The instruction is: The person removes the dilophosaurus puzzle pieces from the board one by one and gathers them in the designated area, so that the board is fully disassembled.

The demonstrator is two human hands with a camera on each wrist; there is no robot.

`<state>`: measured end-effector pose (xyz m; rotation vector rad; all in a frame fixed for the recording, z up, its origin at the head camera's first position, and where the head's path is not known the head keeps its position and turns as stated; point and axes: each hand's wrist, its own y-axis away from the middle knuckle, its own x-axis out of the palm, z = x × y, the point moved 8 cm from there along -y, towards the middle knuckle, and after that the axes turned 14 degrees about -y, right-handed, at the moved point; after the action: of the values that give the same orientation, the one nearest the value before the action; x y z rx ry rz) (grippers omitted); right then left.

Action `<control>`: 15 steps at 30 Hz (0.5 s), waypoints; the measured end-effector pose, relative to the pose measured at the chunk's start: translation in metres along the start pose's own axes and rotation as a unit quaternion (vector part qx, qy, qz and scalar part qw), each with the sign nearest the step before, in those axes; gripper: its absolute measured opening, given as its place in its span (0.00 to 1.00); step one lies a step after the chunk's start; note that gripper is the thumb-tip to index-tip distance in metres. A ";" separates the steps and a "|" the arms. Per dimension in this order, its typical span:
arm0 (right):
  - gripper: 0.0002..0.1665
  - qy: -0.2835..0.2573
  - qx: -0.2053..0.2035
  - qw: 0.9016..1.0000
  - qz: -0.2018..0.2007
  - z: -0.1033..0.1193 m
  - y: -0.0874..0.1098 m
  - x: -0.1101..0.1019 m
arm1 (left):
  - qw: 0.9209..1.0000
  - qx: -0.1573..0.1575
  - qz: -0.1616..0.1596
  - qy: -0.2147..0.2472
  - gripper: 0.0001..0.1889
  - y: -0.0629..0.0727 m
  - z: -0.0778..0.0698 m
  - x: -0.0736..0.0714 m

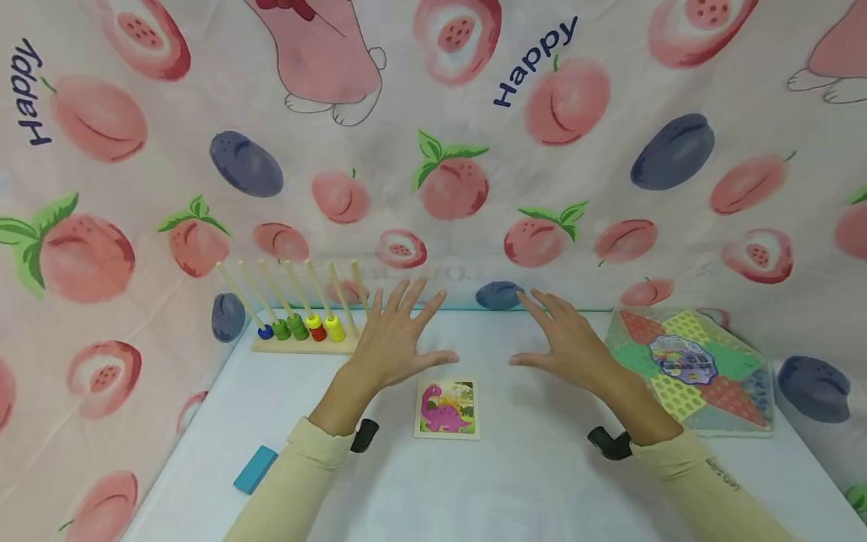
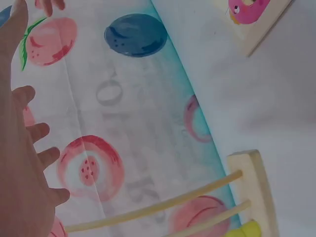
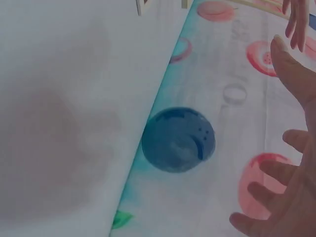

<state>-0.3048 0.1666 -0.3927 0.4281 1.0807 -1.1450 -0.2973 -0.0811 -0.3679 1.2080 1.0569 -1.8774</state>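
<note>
Backdrop cloth is the biggest thing we see: soft, faintly creased fabric printed with peaches and plums, cut off on three sides; lettering low on it is too faint for us to read. White table in front, smooth, near edge out of frame. Both sleeves run off the bottom, beige cloth.

Flat box sits right of the right forearm, which covers part of its left side; clear-looking, patterned in red, yellow, green and blue, label text too small for us.

Counting frame: pale wood base, seven thin rods, round beads in blue, green, red, yellow. Left hand hides its right end in the head view; the left wrist view shows that end.

Left hand is raised, fingers spread wide, holding nothing. Right hand the same, facing it.

Dinosaur board lies flat on the table, below and between the hands, touched by neither: squarish, pale border, pink dinosaur, yellow and green scenery. Wrist views catch only corners.

Blue block, small and oblong, lies left of the left sleeve.
</note>
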 end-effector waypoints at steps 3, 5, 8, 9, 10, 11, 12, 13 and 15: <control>0.63 -0.049 -0.025 0.998 0.015 0.010 0.000 0.015 | 1.000 -0.001 0.002 0.007 0.51 0.012 0.001 0.002; 0.60 -0.079 -0.048 0.995 0.027 0.018 -0.001 0.026 | 1.000 -0.003 0.002 0.021 0.49 0.022 0.002 0.004; 0.57 -0.113 -0.066 0.990 0.047 0.028 -0.002 0.040 | 0.999 -0.012 0.006 0.039 0.48 0.037 0.004 0.010; 0.56 -0.122 -0.069 0.989 0.052 0.031 -0.003 0.043 | 0.999 -0.016 0.009 0.049 0.48 0.042 0.005 0.013; 0.55 -0.128 -0.074 0.987 0.056 0.034 -0.005 0.046 | 0.998 -0.019 0.016 0.059 0.48 0.046 0.005 0.016; 0.54 -0.134 -0.077 0.986 0.061 0.036 -0.007 0.049 | 0.997 -0.021 0.024 0.068 0.48 0.050 0.005 0.019; 0.53 -0.139 -0.082 0.985 0.066 0.038 -0.010 0.052 | 0.996 -0.023 0.036 0.077 0.48 0.055 0.004 0.023; 0.51 -0.140 -0.087 0.984 0.072 0.040 -0.014 0.054 | 0.995 -0.025 0.049 0.087 0.47 0.059 0.004 0.027; 0.49 -0.146 -0.094 0.981 0.088 0.043 -0.022 0.060 | 0.991 -0.026 0.076 0.103 0.48 0.067 0.001 0.038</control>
<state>-0.3036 0.0943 -0.4189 0.1940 0.8653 -0.9077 -0.2545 -0.1169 -0.4211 1.4341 1.0826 -1.6263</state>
